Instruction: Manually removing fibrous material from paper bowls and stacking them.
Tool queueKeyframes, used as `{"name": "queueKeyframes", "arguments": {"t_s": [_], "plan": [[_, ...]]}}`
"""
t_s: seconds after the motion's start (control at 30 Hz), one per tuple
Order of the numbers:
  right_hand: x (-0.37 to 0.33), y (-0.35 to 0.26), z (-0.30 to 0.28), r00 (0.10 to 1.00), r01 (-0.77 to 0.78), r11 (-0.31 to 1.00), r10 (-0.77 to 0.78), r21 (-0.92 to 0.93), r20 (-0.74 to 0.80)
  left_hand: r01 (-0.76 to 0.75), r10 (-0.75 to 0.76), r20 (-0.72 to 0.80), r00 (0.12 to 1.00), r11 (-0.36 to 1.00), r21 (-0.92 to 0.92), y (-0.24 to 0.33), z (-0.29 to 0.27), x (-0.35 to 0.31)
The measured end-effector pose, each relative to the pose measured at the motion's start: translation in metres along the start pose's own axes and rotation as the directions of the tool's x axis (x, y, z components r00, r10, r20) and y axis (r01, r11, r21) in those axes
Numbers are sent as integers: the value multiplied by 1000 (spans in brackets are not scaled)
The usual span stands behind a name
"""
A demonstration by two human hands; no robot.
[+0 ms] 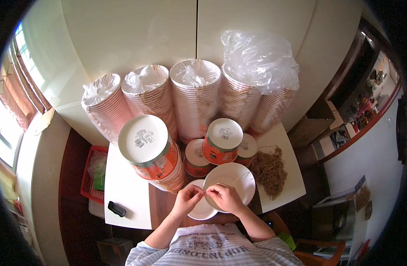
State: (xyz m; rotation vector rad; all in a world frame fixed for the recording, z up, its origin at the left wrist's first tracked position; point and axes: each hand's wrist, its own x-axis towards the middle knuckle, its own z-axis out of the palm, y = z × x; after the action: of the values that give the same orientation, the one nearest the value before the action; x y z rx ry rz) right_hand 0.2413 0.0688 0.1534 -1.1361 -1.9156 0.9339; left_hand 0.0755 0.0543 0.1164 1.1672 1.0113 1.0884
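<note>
My left hand [189, 199] and my right hand [224, 197] meet fingertip to fingertip, both closed in a pinch. Whatever they pinch is too small to make out. Under my right hand is a white round paper tub [244, 181], its pale inside showing. A second white round piece [202, 216], lower, lies partly beneath it and below my left hand. A thin pale line crosses the tub's inside beside my right hand. To the right of the tub lies a tangled heap of brown string [270, 174].
Upturned red-orange paper tubs [143, 139] stand stacked at left, with smaller ones [224, 135] in the middle. Tall sleeves of nested tubs [194, 102] in clear plastic line the back. A black object [117, 209] lies on the table's [132, 213] left; a red basket [86, 179] stands beyond.
</note>
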Motion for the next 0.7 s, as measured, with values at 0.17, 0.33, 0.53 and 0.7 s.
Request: {"name": "queueKeyframes", "arguments": {"t_s": [0.17, 0.33, 0.53, 0.7], "plan": [[0, -2, -1, 1000, -15, 999, 15, -29, -1, -23, 25, -55, 998, 999, 27, 3, 3, 0], [-1, -1, -1, 1000, -23, 997, 23, -73, -6, -19, 22, -100, 995, 999, 34, 4, 3, -1], [-1, 2, 0, 1000, -11, 995, 11, -94, 2, -15, 23, -117, 993, 997, 72, 2, 2, 0], [-1, 0, -1, 999, 12, 990, -8, -141, 31, -89, 103, -118, 988, 989, 117, -3, 0, 1]]}}
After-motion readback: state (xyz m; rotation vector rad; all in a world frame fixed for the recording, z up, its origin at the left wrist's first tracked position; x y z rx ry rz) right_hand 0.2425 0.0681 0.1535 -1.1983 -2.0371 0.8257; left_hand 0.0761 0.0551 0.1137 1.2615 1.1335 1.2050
